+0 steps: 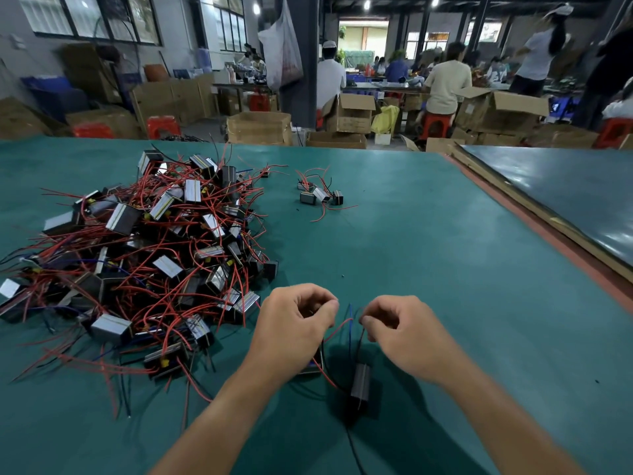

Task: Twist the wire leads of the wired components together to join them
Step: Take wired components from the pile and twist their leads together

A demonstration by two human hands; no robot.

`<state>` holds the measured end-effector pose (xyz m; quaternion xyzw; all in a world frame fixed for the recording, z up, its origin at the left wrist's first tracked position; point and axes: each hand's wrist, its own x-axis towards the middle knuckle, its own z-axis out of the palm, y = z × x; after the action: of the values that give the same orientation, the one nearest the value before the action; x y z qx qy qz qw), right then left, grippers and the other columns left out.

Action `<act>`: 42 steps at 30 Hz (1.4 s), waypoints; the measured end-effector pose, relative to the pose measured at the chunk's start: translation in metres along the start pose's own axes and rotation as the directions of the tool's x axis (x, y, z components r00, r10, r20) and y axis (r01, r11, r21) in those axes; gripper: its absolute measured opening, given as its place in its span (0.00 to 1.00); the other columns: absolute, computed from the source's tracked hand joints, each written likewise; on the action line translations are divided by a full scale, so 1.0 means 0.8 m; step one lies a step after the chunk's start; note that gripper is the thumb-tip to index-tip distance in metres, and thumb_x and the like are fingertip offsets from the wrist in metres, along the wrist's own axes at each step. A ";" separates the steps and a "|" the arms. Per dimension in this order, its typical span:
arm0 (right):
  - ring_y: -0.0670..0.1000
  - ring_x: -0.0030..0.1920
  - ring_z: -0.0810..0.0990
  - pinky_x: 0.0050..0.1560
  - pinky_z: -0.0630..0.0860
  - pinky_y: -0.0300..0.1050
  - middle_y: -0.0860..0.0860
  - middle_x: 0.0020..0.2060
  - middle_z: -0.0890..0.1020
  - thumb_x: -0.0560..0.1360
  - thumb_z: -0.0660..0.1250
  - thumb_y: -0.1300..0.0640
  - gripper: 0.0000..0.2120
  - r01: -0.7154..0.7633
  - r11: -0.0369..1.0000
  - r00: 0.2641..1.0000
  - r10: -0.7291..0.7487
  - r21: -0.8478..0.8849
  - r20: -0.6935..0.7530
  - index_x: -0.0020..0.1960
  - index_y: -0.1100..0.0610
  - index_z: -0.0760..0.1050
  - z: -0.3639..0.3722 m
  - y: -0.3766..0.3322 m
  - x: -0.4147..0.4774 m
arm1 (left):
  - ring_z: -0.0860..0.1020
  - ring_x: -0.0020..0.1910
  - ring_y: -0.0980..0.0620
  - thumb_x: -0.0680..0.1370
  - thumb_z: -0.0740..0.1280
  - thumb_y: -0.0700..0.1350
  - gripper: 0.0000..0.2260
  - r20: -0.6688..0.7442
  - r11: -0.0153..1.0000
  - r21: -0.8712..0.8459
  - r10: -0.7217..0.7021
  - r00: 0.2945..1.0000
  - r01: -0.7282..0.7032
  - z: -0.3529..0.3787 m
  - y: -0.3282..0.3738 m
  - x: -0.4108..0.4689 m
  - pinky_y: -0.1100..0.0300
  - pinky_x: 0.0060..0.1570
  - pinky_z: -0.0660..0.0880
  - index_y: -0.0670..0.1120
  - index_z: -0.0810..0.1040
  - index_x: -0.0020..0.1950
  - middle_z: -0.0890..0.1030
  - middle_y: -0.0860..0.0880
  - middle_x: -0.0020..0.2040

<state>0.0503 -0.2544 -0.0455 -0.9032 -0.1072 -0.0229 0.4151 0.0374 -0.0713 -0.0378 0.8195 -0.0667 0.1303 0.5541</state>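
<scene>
You have a single view, from the wide-angle camera on your head. It faces forward and down across the green counter (428,255). Your left hand (291,323) and right hand (400,330) sit close, low in the frame. Cardboard boxes (349,113) past the counter's far edge fill the distant top.

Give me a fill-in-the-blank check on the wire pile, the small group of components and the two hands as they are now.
1. The big pile of wired components lies to the ____ of the left hand.
2. Most leads in that pile are ____.
3. The thin lead standing up between the left hand and the right hand is ____.
4. The small group of components lies ____ from the person than the hands.

Missing words: left; red; blue; farther.
</scene>
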 end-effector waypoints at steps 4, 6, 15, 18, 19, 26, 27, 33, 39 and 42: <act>0.40 0.28 0.73 0.33 0.71 0.35 0.38 0.30 0.80 0.74 0.68 0.55 0.08 0.066 0.997 0.998 -0.065 -0.029 0.014 0.37 0.47 0.78 0.005 0.001 -0.002 | 0.72 0.24 0.54 0.79 0.65 0.37 0.08 0.039 0.985 -0.122 -0.117 0.992 0.121 0.001 0.005 0.003 0.58 0.32 0.71 0.43 0.76 0.40 0.78 0.52 0.27; 0.40 0.28 0.72 0.32 0.68 0.31 0.36 0.30 0.80 0.74 0.68 0.55 0.08 0.090 0.996 0.996 -0.090 -0.024 0.010 0.37 0.47 0.78 0.005 0.000 -0.002 | 0.71 0.25 0.50 0.82 0.61 0.38 0.08 0.089 0.971 -0.173 -0.153 0.984 0.166 0.003 0.007 0.003 0.54 0.32 0.69 0.42 0.72 0.43 0.78 0.51 0.26; 0.43 0.25 0.68 0.30 0.66 0.32 0.41 0.22 0.73 0.78 0.66 0.53 0.07 0.087 0.996 0.982 -0.081 -0.030 0.172 0.52 0.44 0.80 0.013 0.003 -0.001 | 0.69 0.27 0.58 0.76 0.66 0.52 0.15 -0.023 1.000 -0.005 0.021 1.000 -0.021 -0.005 0.008 0.001 0.62 0.32 0.67 0.45 0.78 0.34 0.75 0.54 0.26; 0.42 0.27 0.72 0.31 0.67 0.31 0.39 0.26 0.76 0.77 0.65 0.52 0.08 0.081 0.995 0.981 -0.070 -0.051 0.181 0.53 0.44 0.80 0.013 0.006 -0.002 | 0.62 0.24 0.57 0.75 0.63 0.57 0.20 -0.202 0.999 0.026 0.030 0.979 -0.025 -0.015 0.004 0.003 0.63 0.28 0.61 0.42 0.74 0.34 0.65 0.56 0.22; 0.42 0.27 0.73 0.31 0.67 0.31 0.38 0.27 0.77 0.77 0.65 0.52 0.08 0.080 0.995 0.980 -0.068 -0.056 0.186 0.54 0.44 0.79 0.013 0.006 -0.002 | 0.61 0.23 0.57 0.75 0.62 0.57 0.21 -0.244 1.000 -0.004 0.009 0.970 -0.010 -0.018 0.002 0.006 0.63 0.29 0.61 0.39 0.73 0.34 0.63 0.56 0.22; 0.41 0.31 0.75 0.33 0.69 0.32 0.36 0.32 0.79 0.76 0.65 0.50 0.11 0.118 0.989 0.979 -0.100 -0.094 0.177 0.57 0.43 0.78 0.014 0.009 -0.003 | 0.59 0.21 0.55 0.76 0.61 0.53 0.19 -0.183 0.970 0.116 -0.190 0.965 0.213 -0.034 -0.006 0.014 0.57 0.37 0.68 0.39 0.76 0.34 0.59 0.55 0.19; 0.41 0.31 0.75 0.34 0.69 0.31 0.36 0.32 0.79 0.76 0.65 0.50 0.11 0.117 0.989 0.980 -0.100 -0.093 0.172 0.57 0.43 0.78 0.014 0.009 -0.003 | 0.59 0.20 0.55 0.76 0.63 0.53 0.18 -0.163 0.964 0.170 -0.178 0.970 0.206 -0.032 -0.007 0.013 0.59 0.32 0.65 0.40 0.77 0.35 0.61 0.54 0.18; 0.41 0.32 0.75 0.34 0.66 0.29 0.31 0.39 0.78 0.74 0.65 0.50 0.12 0.156 0.980 0.983 -0.142 -0.120 0.119 0.56 0.42 0.79 0.013 0.008 -0.005 | 0.65 0.18 0.56 0.75 0.66 0.53 0.09 -0.127 0.878 0.422 -0.187 0.974 0.224 -0.027 -0.013 0.011 0.61 0.27 0.63 0.52 0.76 0.37 0.68 0.55 0.18; 0.46 0.31 0.76 0.34 0.69 0.29 0.36 0.42 0.80 0.73 0.69 0.54 0.07 0.231 0.972 0.972 -0.229 -0.048 0.050 0.48 0.45 0.82 0.011 0.000 -0.009 | 0.77 0.28 0.61 0.74 0.66 0.55 0.08 -0.046 0.850 0.473 -0.240 0.970 0.232 -0.026 -0.016 0.009 0.62 0.32 0.71 0.54 0.78 0.39 0.82 0.57 0.30; 0.45 0.36 0.79 0.40 0.73 0.32 0.37 0.42 0.82 0.74 0.69 0.56 0.07 0.249 0.967 0.967 -0.244 -0.056 0.075 0.48 0.46 0.83 0.011 -0.003 -0.011 | 0.79 0.32 0.59 0.75 0.69 0.52 0.04 -0.004 0.880 0.423 -0.239 0.971 0.218 -0.027 -0.016 0.008 0.61 0.35 0.75 0.54 0.79 0.42 0.83 0.58 0.33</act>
<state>0.0408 -0.2476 -0.0508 -0.8962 -0.2317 -0.0475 0.3755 0.0437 -0.0467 -0.0395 0.9244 0.0465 0.0555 0.3745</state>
